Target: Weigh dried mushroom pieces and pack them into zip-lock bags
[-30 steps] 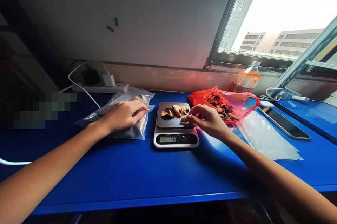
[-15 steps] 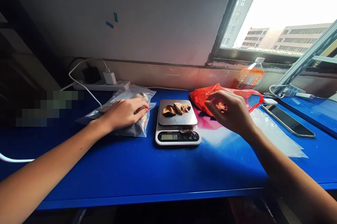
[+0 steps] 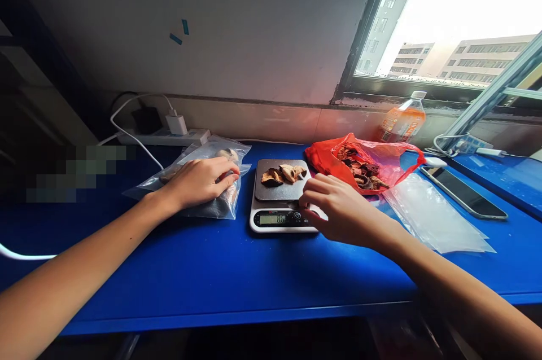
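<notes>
My left hand (image 3: 203, 180) rests on a clear zip bag (image 3: 226, 202) with pale and brown pieces inside. Its fingers are loosely bent, thumb a little apart from the index finger. Beside the bag stands a white kitchen scale (image 3: 259, 229) with a steel plate. Several dried mushroom slices (image 3: 283, 175) lie on that plate, and the display appears to read 8.6. At the scale's front right corner is my right hand (image 3: 334, 207), thumb and index finger pinched together; whatever is at their tips is hidden. A red plastic bag (image 3: 322, 159) behind it gapes with dried mushroom slices (image 3: 364, 171) inside.
Flat clear bags (image 3: 440, 219) lie at the right, beside a phone (image 3: 466, 193). An orange drink bottle (image 3: 404, 117) stands by the window. A power strip (image 3: 195, 137) with a charger sits at the back left. The blue table (image 3: 237, 286) ends at a front edge.
My right hand has come down and left from in front of the red bag to the scale's front right corner. It now covers the small brown piece seen there before. My left hand stays put.
</notes>
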Tool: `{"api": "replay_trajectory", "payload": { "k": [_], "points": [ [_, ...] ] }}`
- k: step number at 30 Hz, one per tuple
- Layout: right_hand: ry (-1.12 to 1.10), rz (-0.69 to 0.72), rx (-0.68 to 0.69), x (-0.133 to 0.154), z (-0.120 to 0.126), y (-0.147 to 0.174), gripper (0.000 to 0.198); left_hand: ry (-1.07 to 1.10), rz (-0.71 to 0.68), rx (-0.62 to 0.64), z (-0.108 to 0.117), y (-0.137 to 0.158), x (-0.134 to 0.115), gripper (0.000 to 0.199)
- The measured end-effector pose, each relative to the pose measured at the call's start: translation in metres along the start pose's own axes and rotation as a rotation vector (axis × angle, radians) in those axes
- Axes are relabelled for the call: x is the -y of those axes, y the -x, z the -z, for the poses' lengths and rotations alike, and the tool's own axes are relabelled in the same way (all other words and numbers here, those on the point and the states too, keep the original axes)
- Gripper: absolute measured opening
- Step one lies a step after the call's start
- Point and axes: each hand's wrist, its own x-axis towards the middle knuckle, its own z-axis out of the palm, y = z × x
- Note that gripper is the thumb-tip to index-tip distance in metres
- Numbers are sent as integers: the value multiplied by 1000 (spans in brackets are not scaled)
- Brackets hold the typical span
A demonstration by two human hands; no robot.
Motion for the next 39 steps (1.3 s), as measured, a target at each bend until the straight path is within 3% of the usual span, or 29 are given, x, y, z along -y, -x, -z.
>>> {"api": "replay_trajectory", "payload": {
  "k": [8, 13, 17, 21, 25, 28, 31, 39],
  "points": [
    [5, -129, -192, -25, -11, -2, 13, -10, -1, 1, 0, -1, 1, 38],
    [13, -153, -534, -24, 6, 0, 14, -9, -3, 4, 0, -1, 1, 38],
    [55, -190, -705, -29, 25, 7, 18, 2, -2, 6, 1, -1, -1, 40],
    [74, -259, -896, -59, 31, 17, 14, -2, 7, 17, 1, 0, -2, 39],
    [70, -466, -1055, -105, 28, 32, 12, -3, -2, 17, 0, -1, 0, 38],
    [60, -613, -1106, -131, 23, 42, 9, -11, -5, 26, 0, -1, 0, 39],
    [76, -687, -1068, -140, 18, 46, 9, -28, 1, 35, 1, -1, -2, 41],
    [58, -655, -955, -134, 10, 42, 15, -42, 9, 43, 2, -1, -3, 41]
  ]
}}
